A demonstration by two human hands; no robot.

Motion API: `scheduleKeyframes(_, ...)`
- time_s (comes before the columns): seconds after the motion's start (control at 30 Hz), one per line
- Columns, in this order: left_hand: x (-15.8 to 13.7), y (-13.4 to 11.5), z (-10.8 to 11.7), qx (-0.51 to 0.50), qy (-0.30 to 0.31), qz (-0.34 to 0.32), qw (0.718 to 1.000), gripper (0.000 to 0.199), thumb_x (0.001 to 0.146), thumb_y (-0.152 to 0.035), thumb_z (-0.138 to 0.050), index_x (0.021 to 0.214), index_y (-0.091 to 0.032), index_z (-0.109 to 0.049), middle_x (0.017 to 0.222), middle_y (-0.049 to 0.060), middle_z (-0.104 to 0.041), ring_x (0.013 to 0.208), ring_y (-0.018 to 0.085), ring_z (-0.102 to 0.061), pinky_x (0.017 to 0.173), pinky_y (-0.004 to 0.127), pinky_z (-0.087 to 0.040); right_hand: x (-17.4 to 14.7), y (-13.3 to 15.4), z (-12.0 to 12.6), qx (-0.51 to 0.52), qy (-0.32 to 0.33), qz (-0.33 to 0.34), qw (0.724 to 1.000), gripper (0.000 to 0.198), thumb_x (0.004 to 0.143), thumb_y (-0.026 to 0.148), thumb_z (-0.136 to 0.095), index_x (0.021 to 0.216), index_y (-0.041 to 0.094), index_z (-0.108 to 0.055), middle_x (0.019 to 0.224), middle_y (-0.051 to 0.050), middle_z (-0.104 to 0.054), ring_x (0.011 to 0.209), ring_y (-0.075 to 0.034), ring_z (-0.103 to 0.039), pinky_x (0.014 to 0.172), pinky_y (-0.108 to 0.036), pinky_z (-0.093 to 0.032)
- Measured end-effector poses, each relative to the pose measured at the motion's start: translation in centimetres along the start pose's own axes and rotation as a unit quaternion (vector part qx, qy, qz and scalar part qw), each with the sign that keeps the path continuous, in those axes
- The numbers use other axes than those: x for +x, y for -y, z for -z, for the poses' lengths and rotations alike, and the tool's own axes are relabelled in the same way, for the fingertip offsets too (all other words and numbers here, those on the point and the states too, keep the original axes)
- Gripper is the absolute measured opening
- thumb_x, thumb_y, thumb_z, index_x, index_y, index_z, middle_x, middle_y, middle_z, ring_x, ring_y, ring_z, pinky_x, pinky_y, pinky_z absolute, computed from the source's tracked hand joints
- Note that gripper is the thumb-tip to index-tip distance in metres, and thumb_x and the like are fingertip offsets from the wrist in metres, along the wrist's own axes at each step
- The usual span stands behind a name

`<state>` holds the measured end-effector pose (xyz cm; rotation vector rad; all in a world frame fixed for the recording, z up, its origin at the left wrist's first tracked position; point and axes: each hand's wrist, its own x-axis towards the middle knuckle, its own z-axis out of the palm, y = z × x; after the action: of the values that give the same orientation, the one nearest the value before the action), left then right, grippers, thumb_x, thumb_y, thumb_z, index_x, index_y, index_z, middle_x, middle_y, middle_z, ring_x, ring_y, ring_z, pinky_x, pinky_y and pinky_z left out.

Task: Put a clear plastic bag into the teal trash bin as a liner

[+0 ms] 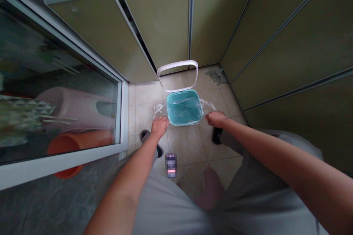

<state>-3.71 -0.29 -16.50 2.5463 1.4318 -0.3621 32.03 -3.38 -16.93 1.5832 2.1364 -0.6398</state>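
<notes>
A teal waste bin (180,96) stands on the tiled floor between my feet. Its white rim ring (178,65) is tilted up at the back. A clear plastic bag (208,105) lines the bin and spreads past both sides. At the bin's near left corner, my left hand (160,126) is closed on the bag's edge. My right hand (216,119) makes a fist around the bag on the right, a little away from the bin wall. The fingertips of both hands are partly hidden.
Yellowish cabinet doors (160,18) stand ahead and to the right, one ajar. A glass door (82,80) is on the left, with an orange bucket (66,143) behind it. A grey cloth (217,75) lies in the corner. A blurred-out rectangle (171,165) appears near my feet.
</notes>
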Motion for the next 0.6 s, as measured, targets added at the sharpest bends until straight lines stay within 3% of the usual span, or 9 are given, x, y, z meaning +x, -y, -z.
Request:
scheduleKeyframes(0.4,1.6,0.8,-2.5,-0.034,-0.005,0.051,0.998,0.024,0.092,-0.013,-0.054,0.082,-0.02,-0.074,0.098,0.014,-0.072,0.106,0.031,-0.06,0.094,0.044,-0.039,1.7,-0.5,0.0,0.085,-0.046,-0.069,0.993,0.014,0.087,0.027,-0.068,0.092,0.02,-0.079,0.102,-0.015,-0.077,0.097,-0.029,-0.072,0.081,-0.034,-0.05)
scheduleKeyframes(0.5,1.9,1.5,-3.0,-0.052,-0.012,0.092,0.994,0.023,0.092,-0.015,-0.053,0.082,-0.021,-0.073,0.098,0.012,-0.072,0.104,0.029,-0.061,0.091,0.041,-0.042,2.2,-0.9,-0.3,0.128,-0.064,-0.088,0.986,0.014,0.085,0.028,-0.069,0.093,0.022,-0.079,0.103,-0.011,-0.077,0.097,-0.028,-0.071,0.079,-0.032,-0.05)
scheduleKeyframes(0.6,2.2,2.5,-3.8,-0.13,-0.002,0.139,0.982,0.013,0.083,-0.014,-0.064,0.088,-0.022,-0.072,0.1,0.007,-0.07,0.098,0.023,-0.063,0.083,0.032,-0.044,2.8,-1.6,-0.9,0.187,-0.084,-0.062,0.977,0.026,0.08,0.019,-0.069,0.104,0.023,-0.078,0.113,-0.006,-0.077,0.104,-0.024,-0.07,0.084,-0.028,-0.05)
